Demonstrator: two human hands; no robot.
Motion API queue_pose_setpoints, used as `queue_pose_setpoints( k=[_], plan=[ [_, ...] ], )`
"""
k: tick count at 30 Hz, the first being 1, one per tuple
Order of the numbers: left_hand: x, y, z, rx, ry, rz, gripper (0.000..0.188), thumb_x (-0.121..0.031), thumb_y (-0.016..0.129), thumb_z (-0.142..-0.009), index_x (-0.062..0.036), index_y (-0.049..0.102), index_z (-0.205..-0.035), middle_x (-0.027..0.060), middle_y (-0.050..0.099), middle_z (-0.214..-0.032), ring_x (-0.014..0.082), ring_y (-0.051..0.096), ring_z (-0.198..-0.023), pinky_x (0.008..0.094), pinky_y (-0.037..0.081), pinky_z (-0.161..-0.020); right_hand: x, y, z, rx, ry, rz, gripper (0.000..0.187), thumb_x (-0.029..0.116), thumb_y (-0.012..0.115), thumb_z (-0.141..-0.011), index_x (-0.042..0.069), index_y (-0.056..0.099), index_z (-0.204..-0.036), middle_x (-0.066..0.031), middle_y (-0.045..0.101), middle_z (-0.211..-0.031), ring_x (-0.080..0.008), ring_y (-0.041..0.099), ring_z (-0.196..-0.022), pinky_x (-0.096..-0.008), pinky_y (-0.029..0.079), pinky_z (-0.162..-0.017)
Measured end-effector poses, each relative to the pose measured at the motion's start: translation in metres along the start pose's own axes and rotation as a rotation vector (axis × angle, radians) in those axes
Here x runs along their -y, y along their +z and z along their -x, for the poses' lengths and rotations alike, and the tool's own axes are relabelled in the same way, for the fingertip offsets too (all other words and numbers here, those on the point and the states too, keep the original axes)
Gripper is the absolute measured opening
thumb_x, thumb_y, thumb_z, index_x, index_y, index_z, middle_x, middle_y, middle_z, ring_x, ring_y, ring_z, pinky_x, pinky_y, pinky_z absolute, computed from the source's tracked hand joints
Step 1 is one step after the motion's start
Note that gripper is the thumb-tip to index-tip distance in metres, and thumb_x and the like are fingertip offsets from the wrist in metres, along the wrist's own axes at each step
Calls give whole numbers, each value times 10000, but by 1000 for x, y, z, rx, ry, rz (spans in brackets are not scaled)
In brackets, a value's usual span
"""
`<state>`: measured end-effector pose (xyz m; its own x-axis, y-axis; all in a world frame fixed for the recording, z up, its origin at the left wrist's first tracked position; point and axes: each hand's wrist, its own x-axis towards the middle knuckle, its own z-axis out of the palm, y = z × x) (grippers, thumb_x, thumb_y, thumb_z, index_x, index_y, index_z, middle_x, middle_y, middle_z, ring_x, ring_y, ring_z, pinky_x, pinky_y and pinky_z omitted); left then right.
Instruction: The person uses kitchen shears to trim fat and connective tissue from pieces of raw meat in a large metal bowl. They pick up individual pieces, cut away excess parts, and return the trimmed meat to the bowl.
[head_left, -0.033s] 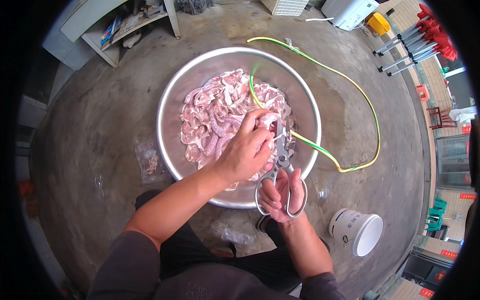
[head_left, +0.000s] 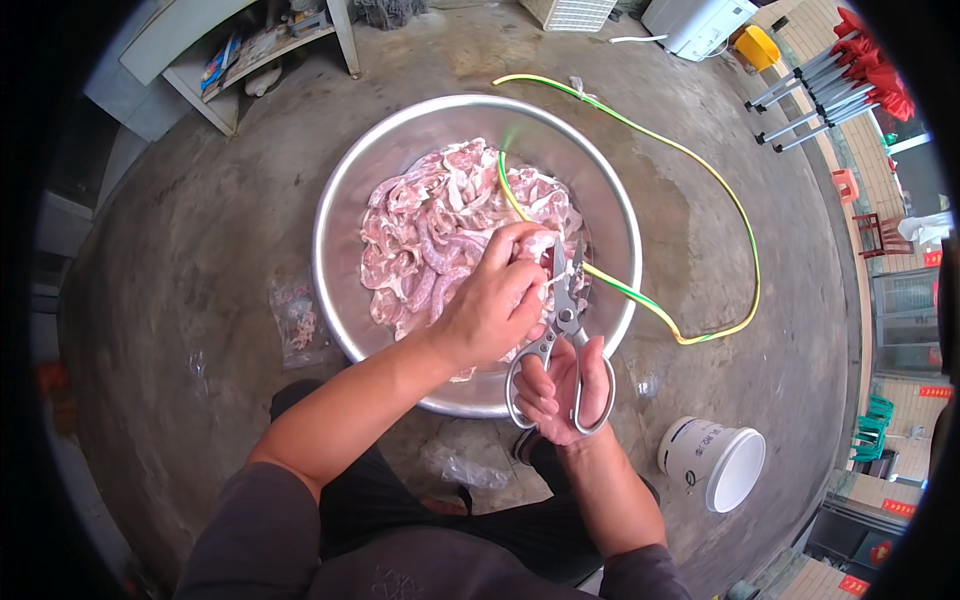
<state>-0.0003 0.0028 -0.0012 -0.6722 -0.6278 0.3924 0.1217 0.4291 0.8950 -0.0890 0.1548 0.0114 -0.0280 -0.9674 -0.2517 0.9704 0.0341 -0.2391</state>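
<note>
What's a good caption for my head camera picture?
Over a metal basin of raw meat, the left hand holds a piece beside open scissors in the right hand.

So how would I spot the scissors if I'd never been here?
Find the big round metal basin holding pink meat. Over its lower right, the person's right hand grips the scissors, blades apart and pointing toward the picture's top. Unlike the meat and the yellow-green hose nearby, they are grey metal with two looped handles.

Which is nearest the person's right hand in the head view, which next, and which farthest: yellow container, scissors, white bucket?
1. Scissors: in the right hand itself.
2. White bucket: off to the right, slightly lower.
3. Yellow container: near the picture's upper right.
</note>
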Motion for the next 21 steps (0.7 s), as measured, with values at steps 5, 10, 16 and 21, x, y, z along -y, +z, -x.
queue_pose_setpoints(
  k=[5, 10, 16, 21],
  plan=[
    [-3, -2, -8, -41, 96, -99, 87, -11, 600, -892, 4, 574, -974, 260, 459, -1332, 391, 562, -1150, 430, 483, -944, 6, -10, 0, 181, 34, -57, 694, 623, 364, -1031, 25, 488, -1358, -45, 510, -703, -110, 438, -496, -243, 380, -453],
    [2, -10, -8, -76, -207, 65, 55, -21, 518, -961, -12, 570, -950, 102, 512, -1144, 160, 528, -1007, 333, 463, -850, 12, -13, 1, 175, 82, 93, 672, 590, 382, -1042, 24, 478, -1390, -96, 553, -797, -118, 466, -559, -249, 404, -483],
    [22, -22, -15, -125, -546, 617, 155, -76, 481, -1004, -22, 604, -1081, 31, 595, -998, 104, 567, -901, 271, 466, -834, 38, -11, 9, -149, 0, 667, 515, 410, 562, -1008, -25, 526, -1281, -104, 625, -731, -118, 484, -497, -245, 400, -472],
    [16, -9, -8, 37, -773, 1004, 205, -96, 493, -1018, 18, 567, -1172, 102, 644, -1112, 190, 642, -1025, 358, 526, -899, 37, -17, -15, -571, -428, 1169, 500, 194, 772, -898, -1, 538, -1294, -41, 669, -822, -76, 569, -626, -226, 466, -558]
  ],
)
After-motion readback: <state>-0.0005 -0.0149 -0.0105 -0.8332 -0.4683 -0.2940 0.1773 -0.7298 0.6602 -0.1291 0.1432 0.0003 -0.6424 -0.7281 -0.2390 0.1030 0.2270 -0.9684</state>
